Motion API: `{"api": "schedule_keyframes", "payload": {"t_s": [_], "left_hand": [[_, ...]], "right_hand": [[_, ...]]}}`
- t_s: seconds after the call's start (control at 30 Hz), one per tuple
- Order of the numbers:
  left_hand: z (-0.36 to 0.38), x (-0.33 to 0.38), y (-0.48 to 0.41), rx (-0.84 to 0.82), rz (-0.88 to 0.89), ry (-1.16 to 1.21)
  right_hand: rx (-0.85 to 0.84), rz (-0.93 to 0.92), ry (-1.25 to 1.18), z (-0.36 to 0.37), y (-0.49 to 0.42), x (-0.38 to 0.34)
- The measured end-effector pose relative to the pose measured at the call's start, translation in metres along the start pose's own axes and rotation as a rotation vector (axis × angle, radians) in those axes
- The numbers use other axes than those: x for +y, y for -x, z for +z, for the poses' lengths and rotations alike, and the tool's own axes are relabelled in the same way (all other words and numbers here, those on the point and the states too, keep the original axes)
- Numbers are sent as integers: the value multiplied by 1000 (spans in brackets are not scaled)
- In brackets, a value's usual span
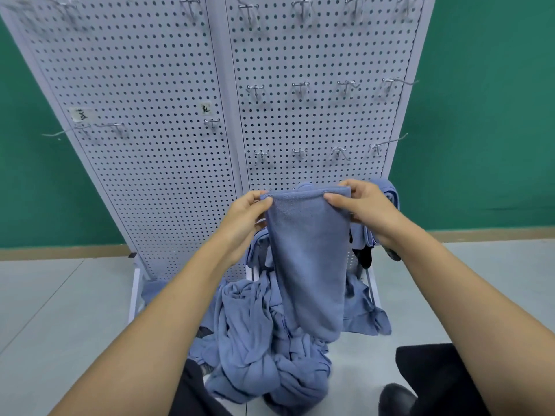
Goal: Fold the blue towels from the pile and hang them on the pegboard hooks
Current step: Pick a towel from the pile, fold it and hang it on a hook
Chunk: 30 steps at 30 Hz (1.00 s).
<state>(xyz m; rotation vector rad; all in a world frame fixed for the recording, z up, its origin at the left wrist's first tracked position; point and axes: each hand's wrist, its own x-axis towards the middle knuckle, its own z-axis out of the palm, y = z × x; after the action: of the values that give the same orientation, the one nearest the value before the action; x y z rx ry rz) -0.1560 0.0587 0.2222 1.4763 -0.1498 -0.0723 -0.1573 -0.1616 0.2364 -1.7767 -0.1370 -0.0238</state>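
Blue terry folded towel point(306, 259) hangs doubled, its top fold pinched at both corners by left hand point(247, 217) and right hand point(360, 211), probably held taut for hooking onto the white perforated pegboard point(168, 115).

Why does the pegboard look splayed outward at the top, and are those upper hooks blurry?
Head view: the wide-angle lens bends the pegboard so its sides fan outward; the top-row hooks are smeared and soft; the folded blue towel, left hand and right hand look sharp; lighting is even, without glare.
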Motion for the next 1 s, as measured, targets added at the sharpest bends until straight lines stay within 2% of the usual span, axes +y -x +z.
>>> {"api": "schedule_keyframes", "payload": {"t_s": [0.1, 0.17, 0.33, 0.47, 0.67, 0.77, 0.87, 1.0], "left_hand": [[11, -1, -2, -22, 16, 41], [18, -2, -4, -45, 27, 64], [37, -5, -4, -173, 30, 84], [37, -5, -6, -169, 30, 65], [29, -6, -8, -109, 16, 1], [26, -10, -11, 14, -13, -20], [23, -18, -12, 149, -82, 16], [20, -37, -5, 232, -228, 69]], "right_hand": [[53, -43, 24, -10, 3, -7], [58, -84, 155, -15, 6, -9], [-129, -113, 486, -13, 6, -10], [-245, -118, 670, -5, 3, -9], [-241, -144, 638, 6, 3, -14], [-172, -148, 584, 14, 2, -17], [-114, -121, 470, 17, 2, -24], [-104, -114, 358, 18, 4, -47]]}}
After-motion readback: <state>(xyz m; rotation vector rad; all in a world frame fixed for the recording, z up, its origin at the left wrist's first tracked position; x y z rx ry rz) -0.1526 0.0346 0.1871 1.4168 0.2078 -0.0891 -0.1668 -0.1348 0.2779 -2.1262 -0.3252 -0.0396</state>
